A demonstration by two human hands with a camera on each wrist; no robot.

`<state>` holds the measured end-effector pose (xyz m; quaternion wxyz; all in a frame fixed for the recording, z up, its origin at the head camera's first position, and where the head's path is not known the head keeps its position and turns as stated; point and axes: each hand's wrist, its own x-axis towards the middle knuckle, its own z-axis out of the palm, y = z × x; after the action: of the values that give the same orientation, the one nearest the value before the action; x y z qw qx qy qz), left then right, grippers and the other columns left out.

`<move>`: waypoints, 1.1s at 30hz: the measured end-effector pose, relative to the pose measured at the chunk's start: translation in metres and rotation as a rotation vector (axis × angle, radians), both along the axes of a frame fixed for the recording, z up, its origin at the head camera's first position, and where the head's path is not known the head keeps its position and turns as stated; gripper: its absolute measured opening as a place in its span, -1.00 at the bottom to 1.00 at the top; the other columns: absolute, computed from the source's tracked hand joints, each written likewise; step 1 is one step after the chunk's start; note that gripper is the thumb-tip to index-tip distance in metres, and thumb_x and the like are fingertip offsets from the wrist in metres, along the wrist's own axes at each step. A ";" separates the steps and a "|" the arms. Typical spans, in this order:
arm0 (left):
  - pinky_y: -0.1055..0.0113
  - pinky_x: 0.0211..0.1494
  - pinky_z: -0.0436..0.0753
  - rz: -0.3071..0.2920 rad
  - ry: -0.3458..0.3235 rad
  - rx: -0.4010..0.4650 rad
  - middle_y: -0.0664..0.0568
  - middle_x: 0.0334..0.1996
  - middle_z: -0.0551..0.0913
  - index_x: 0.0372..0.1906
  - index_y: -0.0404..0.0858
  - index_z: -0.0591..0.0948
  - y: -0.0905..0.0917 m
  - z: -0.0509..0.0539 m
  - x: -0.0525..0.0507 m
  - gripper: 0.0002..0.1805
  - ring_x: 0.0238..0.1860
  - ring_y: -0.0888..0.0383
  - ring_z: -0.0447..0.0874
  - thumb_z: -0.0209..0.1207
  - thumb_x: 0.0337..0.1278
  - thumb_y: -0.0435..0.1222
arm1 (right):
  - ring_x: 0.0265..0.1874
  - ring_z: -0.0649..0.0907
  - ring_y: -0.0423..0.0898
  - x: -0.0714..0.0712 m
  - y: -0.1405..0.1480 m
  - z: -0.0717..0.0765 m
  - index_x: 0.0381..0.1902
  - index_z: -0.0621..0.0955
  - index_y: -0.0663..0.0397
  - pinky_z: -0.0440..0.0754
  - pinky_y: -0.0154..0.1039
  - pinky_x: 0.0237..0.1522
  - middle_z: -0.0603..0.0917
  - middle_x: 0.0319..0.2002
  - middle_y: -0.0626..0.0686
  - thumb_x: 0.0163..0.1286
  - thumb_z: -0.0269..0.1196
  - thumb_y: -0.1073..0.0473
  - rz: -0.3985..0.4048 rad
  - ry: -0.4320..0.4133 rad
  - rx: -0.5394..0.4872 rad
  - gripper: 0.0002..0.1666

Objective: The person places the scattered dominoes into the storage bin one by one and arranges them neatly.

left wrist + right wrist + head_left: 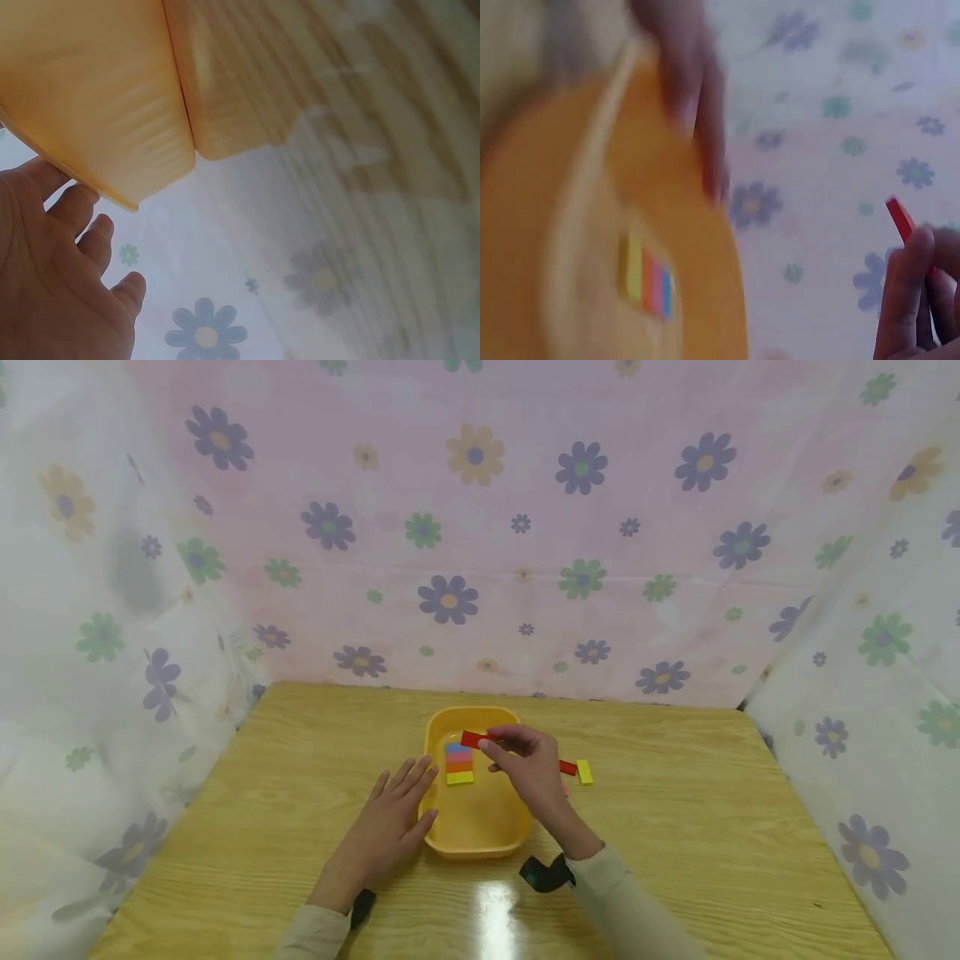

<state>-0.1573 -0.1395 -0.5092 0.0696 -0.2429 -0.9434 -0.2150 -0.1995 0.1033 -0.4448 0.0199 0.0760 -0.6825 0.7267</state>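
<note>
Red rectangular block (472, 740), pinched between thumb and fingers of a person's right hand (530, 768), is held over a yellow plastic tray (480, 850), just below the center of the head view. Fingers outstretched, the left hand (392, 822) touches the tray's left rim; inside sits a row of blue, pink, orange and yellow blocks (460, 764).

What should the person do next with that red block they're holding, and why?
Probably lower the held red block beside the blue block. The right grip holds it above the tub, where blue sits at one end of a neat row of blocks, so red could carry the row on.
</note>
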 end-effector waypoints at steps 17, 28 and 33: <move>-0.29 0.55 0.09 -0.009 0.022 -0.040 -0.09 0.58 0.21 0.55 -0.24 0.30 0.003 0.007 -0.001 -0.33 0.60 -0.15 0.09 0.10 0.50 -0.08 | -0.62 0.67 -0.14 -0.049 -0.033 -0.017 -0.54 0.73 0.19 0.70 -0.29 -0.49 0.71 -0.58 0.01 0.09 0.55 0.32 0.319 -0.153 0.779 -0.84; -0.29 0.56 0.08 -0.001 0.013 -0.057 -0.08 0.59 0.19 0.55 -0.26 0.30 0.003 0.008 -0.001 -0.32 0.60 -0.14 0.08 0.09 0.49 -0.07 | -0.69 0.67 0.00 -0.048 -0.031 -0.026 -0.71 0.72 0.23 0.45 -0.38 -0.70 0.64 -0.76 0.04 -0.03 0.62 0.24 0.175 -0.244 0.916 -0.71; -0.28 0.56 0.09 -0.001 0.008 -0.057 -0.08 0.59 0.20 0.55 -0.26 0.30 0.002 0.007 0.000 -0.33 0.60 -0.15 0.08 0.08 0.49 -0.06 | -0.63 0.71 0.00 -0.048 -0.030 -0.032 -0.68 0.72 0.18 0.51 -0.36 -0.65 0.71 -0.67 0.11 0.01 0.63 0.18 0.174 -0.319 0.905 -0.70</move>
<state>-0.1571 -0.1372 -0.5025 0.0661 -0.2459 -0.9488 -0.1870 -0.2475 0.0730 -0.4772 -0.1809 0.0217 -0.9156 0.3585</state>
